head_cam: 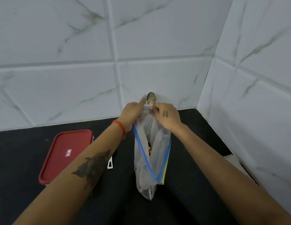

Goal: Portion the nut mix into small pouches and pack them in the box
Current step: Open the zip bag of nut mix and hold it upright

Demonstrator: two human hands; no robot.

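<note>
A large clear zip bag [146, 172] with a blue seal strip stands open on the black counter, with some nut mix [149, 148] visible inside. Above its far rim, both hands hold up a small clear pouch [150, 99] with nuts in it. My left hand [131, 114] grips the pouch's left side. The fingers of my right hand [167, 117] pinch its right side. The lower part of the pouch is hidden between the hands. A box with a red lid [66, 153], shut, lies to the left of the bag.
A white plastic handle [110, 164] pokes out from under my left forearm, between the box and the bag. The black counter [190, 184] ends at white marble-look tiled walls behind and at the right, which form a corner.
</note>
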